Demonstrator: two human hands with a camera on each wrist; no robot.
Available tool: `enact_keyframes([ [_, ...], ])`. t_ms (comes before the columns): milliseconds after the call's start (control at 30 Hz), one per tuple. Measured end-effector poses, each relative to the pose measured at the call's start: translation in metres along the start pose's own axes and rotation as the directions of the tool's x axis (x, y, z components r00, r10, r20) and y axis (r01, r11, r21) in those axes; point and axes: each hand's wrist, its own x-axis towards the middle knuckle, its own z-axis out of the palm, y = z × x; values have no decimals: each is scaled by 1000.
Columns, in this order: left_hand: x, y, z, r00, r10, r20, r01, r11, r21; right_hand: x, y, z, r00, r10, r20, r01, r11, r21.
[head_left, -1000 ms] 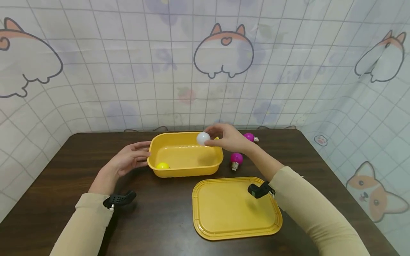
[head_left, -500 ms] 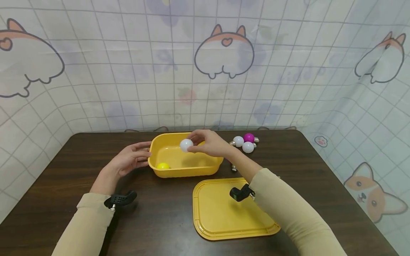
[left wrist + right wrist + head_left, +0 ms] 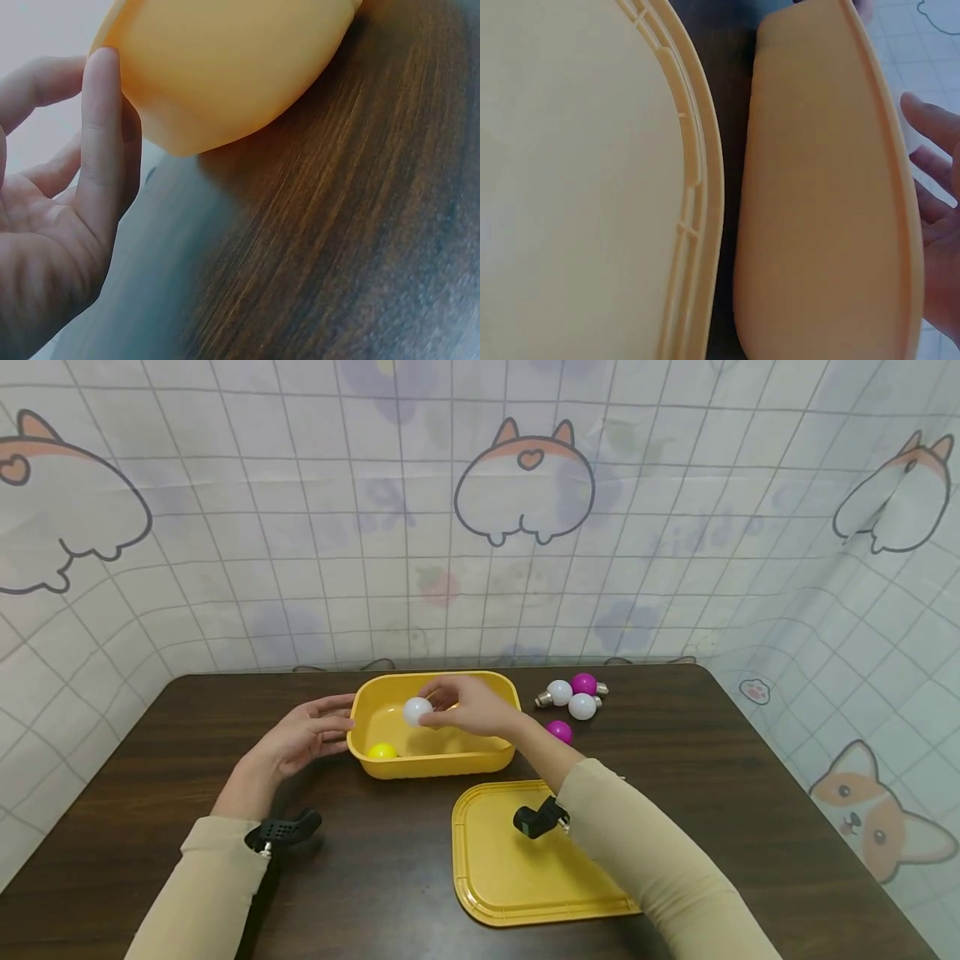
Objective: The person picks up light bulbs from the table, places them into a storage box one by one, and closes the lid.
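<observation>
In the head view my right hand (image 3: 474, 705) pinches a white round light bulb (image 3: 416, 712) by its far end, over the inside of a yellow plastic bin (image 3: 427, 767). The bin's wall (image 3: 821, 187) hides the bulb in the right wrist view, where the hand (image 3: 937, 195) shows behind the rim. A bright yellow bulb (image 3: 382, 751) lies in the bin's near left corner. My left hand (image 3: 303, 737) rests its extended fingertips against the bin's left end; the left wrist view shows these fingers (image 3: 101, 127) up at the rim.
A flat yellow lid (image 3: 510, 860) lies on the dark wooden table (image 3: 360, 860), in front of the bin and under my right forearm. Right of the bin are two white bulbs (image 3: 582, 707) and a magenta bulb (image 3: 584, 684). Another magenta bulb (image 3: 558, 732) is partly behind my wrist.
My right hand has carried the white bulb leftward and slightly down, from the bin's right part to nearer its middle. The left hand stays at the bin's left end.
</observation>
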Motion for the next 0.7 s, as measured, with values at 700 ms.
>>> enact_keyframes([
  [700,1,-1,-1,1000,6,-4,-6,1000,-16,16,-2,24,996,73,51,-70,995,-68],
])
